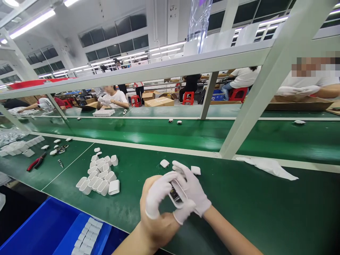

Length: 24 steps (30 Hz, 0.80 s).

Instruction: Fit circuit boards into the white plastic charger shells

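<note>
Between my two hands is a small white plastic housing [178, 195], its open side showing dark parts inside. My left hand [159, 207], with white coverings on some fingers and a bare palm, is closed around the housing's left and near side. My right hand [193, 189] wears a white glove and grips it from the right, thumb at the near end. Just beyond my hands lie a white cap [164, 163] and a second white cap [196, 170] on the green bench [225, 205]. A cluster of open white housings [102, 179] stands to the left.
Red-handled pliers [36, 162] and several small white pieces lie farther left. A blue bin [45, 226] with more housings sits below the bench edge. Behind runs a green conveyor belt [148, 132] under a slanted frame post [249, 85]. A white cloth [268, 167] lies right. Co-workers sit beyond.
</note>
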{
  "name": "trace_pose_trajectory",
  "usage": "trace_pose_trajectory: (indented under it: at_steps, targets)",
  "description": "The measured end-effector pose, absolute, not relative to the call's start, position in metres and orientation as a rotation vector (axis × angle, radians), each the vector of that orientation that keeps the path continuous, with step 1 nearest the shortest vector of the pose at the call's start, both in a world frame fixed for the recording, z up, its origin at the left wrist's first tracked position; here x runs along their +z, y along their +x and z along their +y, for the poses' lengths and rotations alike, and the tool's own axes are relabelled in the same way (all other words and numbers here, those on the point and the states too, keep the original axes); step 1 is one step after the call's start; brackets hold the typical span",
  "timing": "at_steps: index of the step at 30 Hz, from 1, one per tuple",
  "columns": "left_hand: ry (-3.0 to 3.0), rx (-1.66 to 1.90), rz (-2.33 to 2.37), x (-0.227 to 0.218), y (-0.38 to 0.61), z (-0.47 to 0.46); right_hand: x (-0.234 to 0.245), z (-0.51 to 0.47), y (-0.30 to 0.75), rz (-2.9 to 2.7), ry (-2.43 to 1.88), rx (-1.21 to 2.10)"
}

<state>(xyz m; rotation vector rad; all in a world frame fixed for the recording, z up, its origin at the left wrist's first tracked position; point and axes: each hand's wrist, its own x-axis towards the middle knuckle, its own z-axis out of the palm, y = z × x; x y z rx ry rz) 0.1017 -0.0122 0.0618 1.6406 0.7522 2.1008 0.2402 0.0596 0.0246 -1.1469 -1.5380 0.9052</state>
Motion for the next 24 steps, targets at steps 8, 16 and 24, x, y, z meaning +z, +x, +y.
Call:
trace_pose_trajectory:
  at_steps: [8,16,24]
  targets:
    - [1.823,1.832,0.958,0.046,0.100,-0.012,0.073,-0.012,0.240,-1.476,-0.850,1.326]
    - [1.714,1.465,0.736,0.048,0.096,-0.020,0.075,-0.023,0.245,-1.413,-1.028,1.217]
    - [1.353,1.189,0.774,0.047,0.097,-0.009,0.066,-0.023,0.245,-1.451,-1.191,1.034]
